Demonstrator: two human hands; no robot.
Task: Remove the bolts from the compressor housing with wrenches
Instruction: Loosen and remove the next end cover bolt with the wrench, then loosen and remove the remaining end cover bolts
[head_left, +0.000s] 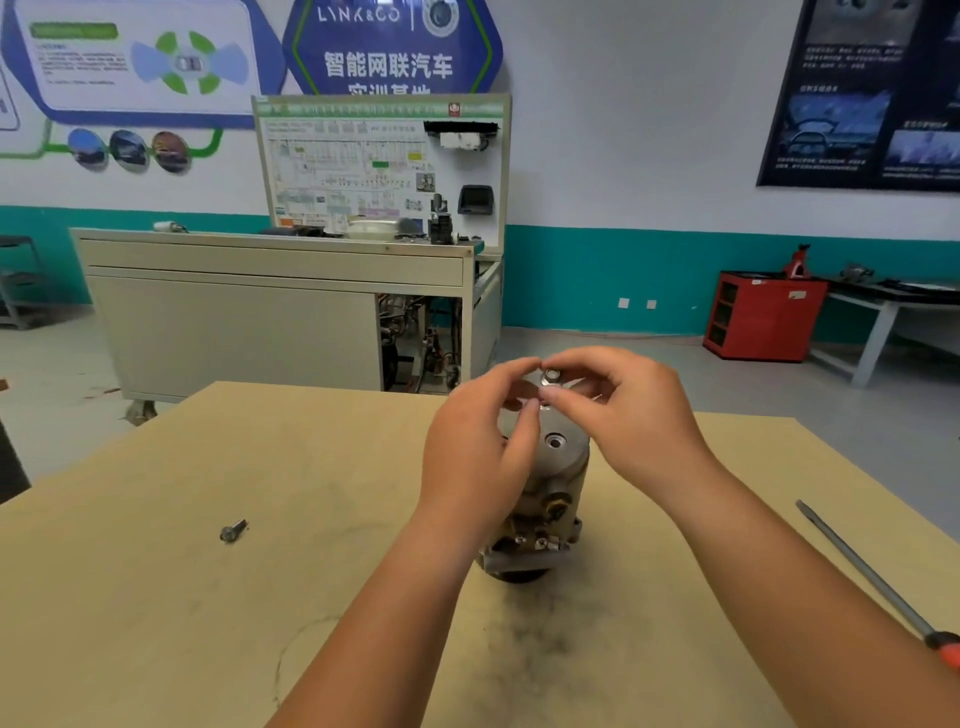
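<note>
Two hands for one small bolt? — friend

Yes. My right hand (628, 410) pinches the bolt (550, 375) with finger and thumb. It sits on top of the compressor housing (558, 467), at the far edge. My left hand (478, 457) curls in close over the housing's left side. I cannot tell if it really grabs the bolt too. — me

Is it hard to hold? — friend

I think it is light and hard. It is also small and maybe oily, so it could slip. I would hold it by its wide head. The housing looks heavy, and it stands up by itself on the table (156, 597). — me

Where do the bolts go? — friend

One other bolt (232, 530) lies well to the left of the housing. A long tool (872, 577) with a red handle lies off to the housing's right. — me
</note>
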